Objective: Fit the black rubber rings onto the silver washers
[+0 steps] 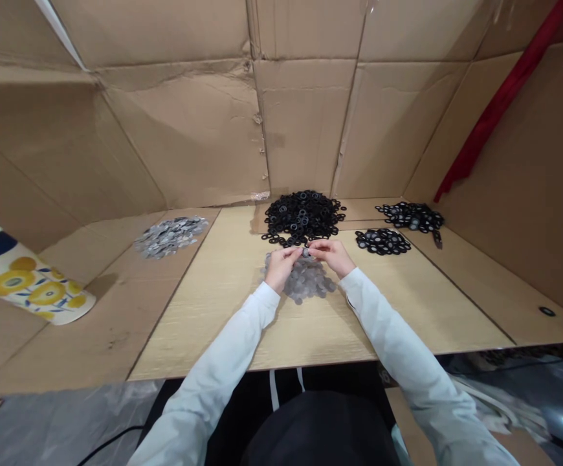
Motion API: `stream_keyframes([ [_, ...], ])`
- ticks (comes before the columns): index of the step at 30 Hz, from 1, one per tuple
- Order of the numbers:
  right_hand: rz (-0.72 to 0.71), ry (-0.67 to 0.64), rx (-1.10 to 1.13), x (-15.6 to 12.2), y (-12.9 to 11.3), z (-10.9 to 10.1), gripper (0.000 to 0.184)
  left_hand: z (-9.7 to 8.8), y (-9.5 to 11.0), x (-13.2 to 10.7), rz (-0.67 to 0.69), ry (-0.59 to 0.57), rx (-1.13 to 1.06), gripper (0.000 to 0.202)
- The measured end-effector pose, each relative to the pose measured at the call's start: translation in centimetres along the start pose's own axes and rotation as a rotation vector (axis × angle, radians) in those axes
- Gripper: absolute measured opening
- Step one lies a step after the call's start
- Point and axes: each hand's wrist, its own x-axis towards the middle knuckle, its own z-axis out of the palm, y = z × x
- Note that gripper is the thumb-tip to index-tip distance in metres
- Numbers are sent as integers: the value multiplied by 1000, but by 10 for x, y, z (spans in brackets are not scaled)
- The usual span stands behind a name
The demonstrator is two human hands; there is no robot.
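Note:
My left hand [281, 268] and my right hand [332, 254] meet above a pile of grey metal discs [308, 283], their fingertips pinching a small dark ring [305, 252]. Its exact make-up is too small to tell. Just beyond my hands lies a heap of black rubber rings [303, 217]. To the right of my right hand sits a smaller group of black rings with grey centres [382, 241]. A second group of these rings [410, 217] lies farther back.
The pale wooden board [204, 323] lies on flattened cardboard, with cardboard walls [189, 136] behind. A grey disc pile [171, 237] sits left of the board. A floral paper cup [24, 281] lies on its side at far left. One black ring [547, 311] lies at right.

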Motion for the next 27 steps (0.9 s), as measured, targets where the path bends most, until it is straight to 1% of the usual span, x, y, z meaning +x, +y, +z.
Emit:
stream_keyframes([
  [3,1,-15,-45,1,4,2,30,0,-3,3,94,13,54,26],
  [5,-9,-22,-65,1,7,4,30,0,-4,5,127,4,50,24],
  [8,-40,-25,-80,0,10,6,28,0,-4,5,74,-36,-23,27],
  [10,-60,-17,-91,-1,10,6,27,-1,-4,5,32,-42,-45,28],
  [12,-58,-14,-84,-3,9,6,30,-2,-4,5,17,-28,-13,26],
  [15,-51,-47,-38,-5,7,8,33,-4,-6,6,15,-17,77,23],
  [17,-63,-77,20,-6,5,9,31,-3,-6,5,19,-44,124,23],
  [19,-62,-86,96,-8,3,12,31,-2,-4,3,37,-106,161,27],
  [21,-42,-78,167,-10,2,14,33,1,-2,0,99,-145,220,31],
  [24,-15,-53,252,-13,4,19,37,3,1,-4,258,-122,360,32],
  [27,-2,8,325,-13,6,23,41,4,2,-6,337,-107,445,32],
])
